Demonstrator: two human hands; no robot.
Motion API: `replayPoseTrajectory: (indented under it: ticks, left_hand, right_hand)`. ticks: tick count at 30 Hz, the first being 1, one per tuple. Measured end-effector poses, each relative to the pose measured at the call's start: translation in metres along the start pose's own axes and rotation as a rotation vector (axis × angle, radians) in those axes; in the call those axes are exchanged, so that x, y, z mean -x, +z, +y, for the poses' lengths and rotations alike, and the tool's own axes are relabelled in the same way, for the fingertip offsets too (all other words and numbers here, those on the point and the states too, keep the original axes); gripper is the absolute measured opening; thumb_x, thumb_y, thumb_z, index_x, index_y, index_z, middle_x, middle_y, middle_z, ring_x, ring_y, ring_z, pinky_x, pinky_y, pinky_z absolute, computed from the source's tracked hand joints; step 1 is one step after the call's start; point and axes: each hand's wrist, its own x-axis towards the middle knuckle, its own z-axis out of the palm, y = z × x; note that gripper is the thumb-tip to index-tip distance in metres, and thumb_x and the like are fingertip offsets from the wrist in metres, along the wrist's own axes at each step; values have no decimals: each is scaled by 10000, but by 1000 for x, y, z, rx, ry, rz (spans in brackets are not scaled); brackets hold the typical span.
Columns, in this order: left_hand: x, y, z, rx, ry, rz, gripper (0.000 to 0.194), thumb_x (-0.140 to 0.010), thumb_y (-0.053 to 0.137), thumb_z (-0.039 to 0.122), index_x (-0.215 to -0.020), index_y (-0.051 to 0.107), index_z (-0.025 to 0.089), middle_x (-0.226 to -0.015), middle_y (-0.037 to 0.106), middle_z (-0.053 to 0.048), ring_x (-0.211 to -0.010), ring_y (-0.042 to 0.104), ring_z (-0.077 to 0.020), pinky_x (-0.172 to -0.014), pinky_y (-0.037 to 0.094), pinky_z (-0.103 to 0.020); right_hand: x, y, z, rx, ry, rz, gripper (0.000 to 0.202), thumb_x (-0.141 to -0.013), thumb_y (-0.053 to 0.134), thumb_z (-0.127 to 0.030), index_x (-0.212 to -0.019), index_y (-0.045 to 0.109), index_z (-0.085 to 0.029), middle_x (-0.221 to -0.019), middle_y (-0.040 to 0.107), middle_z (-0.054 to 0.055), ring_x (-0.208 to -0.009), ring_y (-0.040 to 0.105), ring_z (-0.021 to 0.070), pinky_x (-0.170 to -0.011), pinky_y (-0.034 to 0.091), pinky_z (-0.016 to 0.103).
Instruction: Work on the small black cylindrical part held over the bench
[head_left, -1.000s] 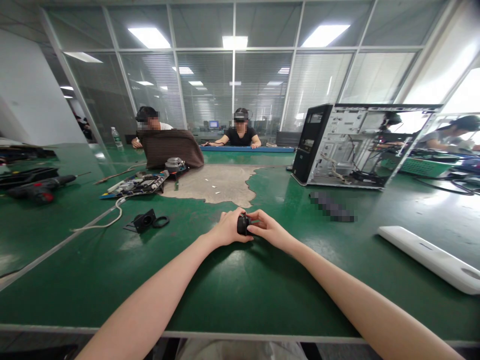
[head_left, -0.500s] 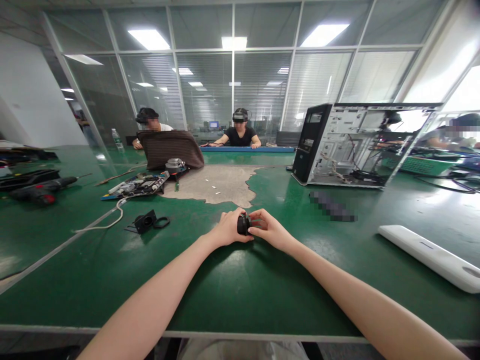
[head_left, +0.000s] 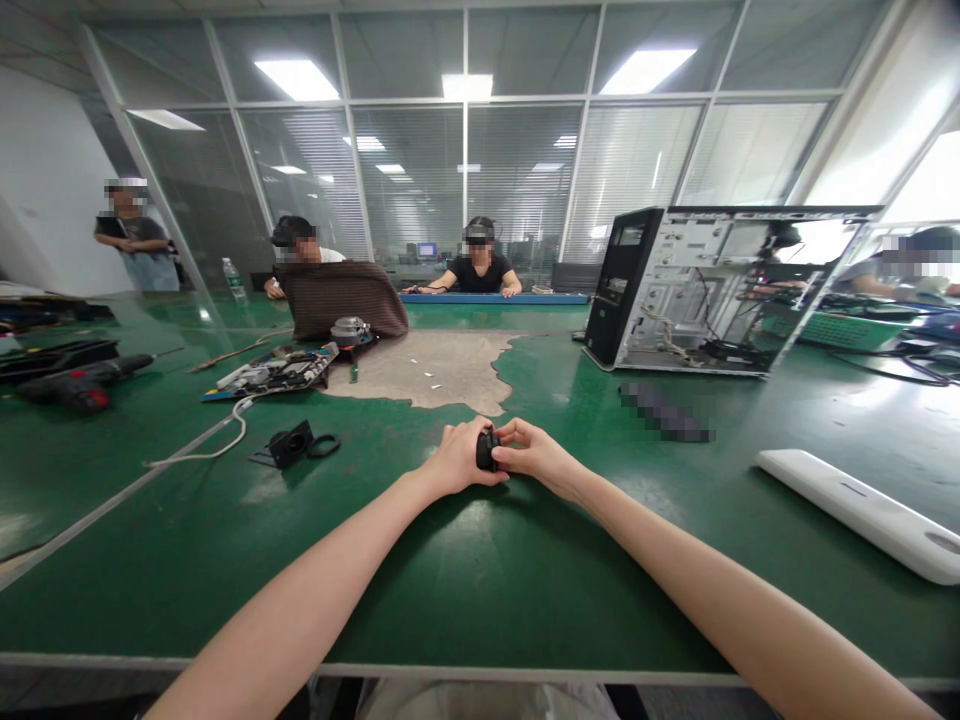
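Note:
Between my two hands, just above the green tabletop (head_left: pixel 480 590), is a small black round part (head_left: pixel 486 450) that looks like a lens; its exact kind I cannot make out. My left hand (head_left: pixel 454 458) is closed round it from the left, thumb below. From the right, the fingertips of my right hand (head_left: pixel 531 450) pinch its other side. To the left on the table lie a black square bracket (head_left: pixel 291 445) with a round opening and, beside it, a black ring (head_left: pixel 324 445).
An open computer case (head_left: pixel 690 290) stands at the back right, with a white flat device (head_left: pixel 855 510) in front. Left are a circuit board (head_left: pixel 274 372), a cable (head_left: pixel 225 450) and a power drill (head_left: pixel 86 383). Co-workers (head_left: pixel 480 268) sit across the table.
My right fingers have shifted slightly and curl closer against the black part. My left hand stays almost still. A person has come into view standing at the far left.

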Motion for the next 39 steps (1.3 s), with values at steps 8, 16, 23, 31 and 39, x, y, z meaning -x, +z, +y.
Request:
replayPoseTrajectory:
  ticks: [8,16,23,31,39]
  left_hand:
    - [-1,1,0,1,-12,-6,590,-510,662,454,-987,410,215,-921,543,-11,-823,511,-213,-754,321,-329]
    - [-1,3,-1,-6,5,4,583,-517,647,482,-981,416,213,-912,544,-9,-828,513,-213,-760,314,-327]
    - [-2,2,0,-4,-4,1,575,-506,656,462,-970,418,218,-905,548,-7,-823,520,-215,-761,314,-325]
    - [-2,2,1,1,-32,0,570,-511,659,434,-976,407,220,-918,547,-4,-832,525,-217,-767,313,-329]
    - [-1,1,2,4,-5,-6,567,-519,651,464,-973,416,217,-912,546,-9,-831,519,-215,-759,315,-325]
  right_hand:
    - [10,6,2,158,-178,76,276,-650,607,-348,-822,467,-184,-870,565,15,-759,556,134,-697,451,296]
    - [6,7,9,185,-190,43,204,-791,413,-386,-876,416,-201,-712,505,-25,-656,506,100,-610,445,253]
    - [8,4,7,406,-273,54,179,-811,382,-334,-916,436,-199,-795,522,0,-748,500,130,-718,421,306]
    - [15,7,1,384,-320,45,148,-802,406,-310,-909,433,-211,-820,516,8,-747,508,133,-684,424,283]
    - [4,3,8,254,-239,52,213,-759,478,-332,-913,445,-189,-894,509,18,-840,496,132,-762,419,295]
